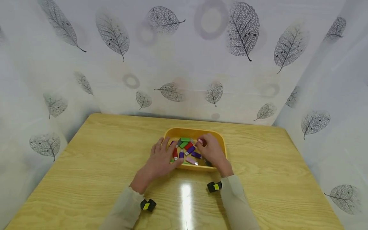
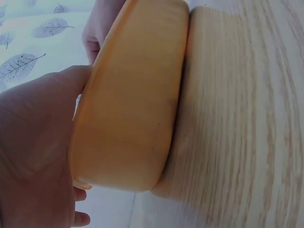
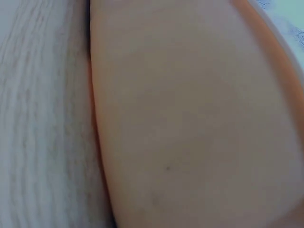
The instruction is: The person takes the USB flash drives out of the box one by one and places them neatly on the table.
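Note:
A yellow plastic tray (image 1: 195, 130) stands on the table with several USB flash drives inside, among them a green one (image 1: 186, 140), a red one (image 1: 188, 146), a purple one (image 1: 190, 150) and a light pink one (image 1: 191, 160). Over the tray's right part, my right hand (image 1: 214, 152) pinches a pink USB flash drive (image 1: 200, 141) between thumb and fingers. My left hand (image 1: 159, 161) rests on the left rim, fingers extended and thumb at the front edge. In the left wrist view that hand (image 2: 38, 137) lies along the tray wall (image 2: 133, 95). Only the tray's outer side (image 3: 190, 118) fills the right wrist view.
The wooden table (image 1: 100, 166) reaches back to a pale curtain (image 1: 184, 70) printed with leaves, which also hangs at both sides. A black wrist device (image 1: 148, 205) sits at the left sleeve, and another device (image 1: 214, 187) at the right sleeve.

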`<state>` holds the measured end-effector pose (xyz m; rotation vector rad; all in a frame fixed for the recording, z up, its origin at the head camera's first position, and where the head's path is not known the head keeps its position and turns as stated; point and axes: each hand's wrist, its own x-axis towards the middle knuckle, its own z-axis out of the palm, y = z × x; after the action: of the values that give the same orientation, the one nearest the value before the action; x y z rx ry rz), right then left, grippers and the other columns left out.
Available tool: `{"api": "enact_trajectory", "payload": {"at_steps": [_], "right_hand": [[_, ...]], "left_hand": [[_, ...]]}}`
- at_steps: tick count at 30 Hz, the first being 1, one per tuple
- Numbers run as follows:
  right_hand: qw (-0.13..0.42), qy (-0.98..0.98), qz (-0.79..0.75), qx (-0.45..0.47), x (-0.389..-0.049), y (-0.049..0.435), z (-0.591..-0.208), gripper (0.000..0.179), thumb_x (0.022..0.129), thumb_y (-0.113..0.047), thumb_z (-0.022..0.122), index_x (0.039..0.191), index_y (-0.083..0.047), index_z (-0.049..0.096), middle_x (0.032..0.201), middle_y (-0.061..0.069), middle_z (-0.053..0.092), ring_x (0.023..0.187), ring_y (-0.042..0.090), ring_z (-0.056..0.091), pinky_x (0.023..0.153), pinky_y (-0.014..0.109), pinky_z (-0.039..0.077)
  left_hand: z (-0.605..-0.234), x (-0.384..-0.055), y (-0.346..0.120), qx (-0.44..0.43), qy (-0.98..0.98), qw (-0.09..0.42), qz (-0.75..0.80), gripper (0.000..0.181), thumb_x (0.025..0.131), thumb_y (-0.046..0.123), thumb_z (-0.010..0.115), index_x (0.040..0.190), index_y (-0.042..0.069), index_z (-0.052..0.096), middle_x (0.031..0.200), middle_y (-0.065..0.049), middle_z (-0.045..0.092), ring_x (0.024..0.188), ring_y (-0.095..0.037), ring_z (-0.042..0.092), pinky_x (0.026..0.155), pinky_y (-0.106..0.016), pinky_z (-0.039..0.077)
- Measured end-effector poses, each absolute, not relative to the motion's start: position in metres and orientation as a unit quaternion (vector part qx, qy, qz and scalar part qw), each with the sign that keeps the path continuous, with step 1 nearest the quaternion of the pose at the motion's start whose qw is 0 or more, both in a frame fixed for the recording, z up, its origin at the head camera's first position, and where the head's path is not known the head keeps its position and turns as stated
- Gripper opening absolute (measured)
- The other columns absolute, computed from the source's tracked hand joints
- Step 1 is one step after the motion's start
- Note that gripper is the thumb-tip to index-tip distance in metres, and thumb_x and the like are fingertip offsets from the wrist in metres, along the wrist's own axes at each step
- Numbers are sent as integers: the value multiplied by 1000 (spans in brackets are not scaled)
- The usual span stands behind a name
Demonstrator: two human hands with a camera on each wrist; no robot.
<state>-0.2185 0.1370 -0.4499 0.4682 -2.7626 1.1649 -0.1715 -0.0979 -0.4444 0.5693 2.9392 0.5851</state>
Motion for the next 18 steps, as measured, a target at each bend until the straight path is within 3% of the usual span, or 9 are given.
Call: {"api": "enact_trajectory", "payload": {"at_steps": [9,15,18], "right_hand": [[125,-886,412,172,-215,145,-441,8,92,-9,69,97,-4,67,94,7,66,82,20,60,71,32,52],[112,-889,421,139,-214,155,-431,18,95,-15,64,107,-1,67,89,6,75,69,19,60,56,24,48],[107,-893,419,122,-211,160,-427,25,98,-16,59,115,0,66,88,6,75,66,17,57,56,24,47]], "left_hand": [[-447,-171,-95,179,965,36,186,81,96,64,44,158,16,24,164,-20,10,149,-45,6,116,-65,14],[-448,-172,-95,178,966,33,187,81,96,64,44,158,16,23,164,-20,9,149,-45,5,116,-64,14],[-448,-171,-96,176,966,34,189,81,96,63,44,158,16,24,164,-19,9,149,-45,5,117,-64,13]]}}
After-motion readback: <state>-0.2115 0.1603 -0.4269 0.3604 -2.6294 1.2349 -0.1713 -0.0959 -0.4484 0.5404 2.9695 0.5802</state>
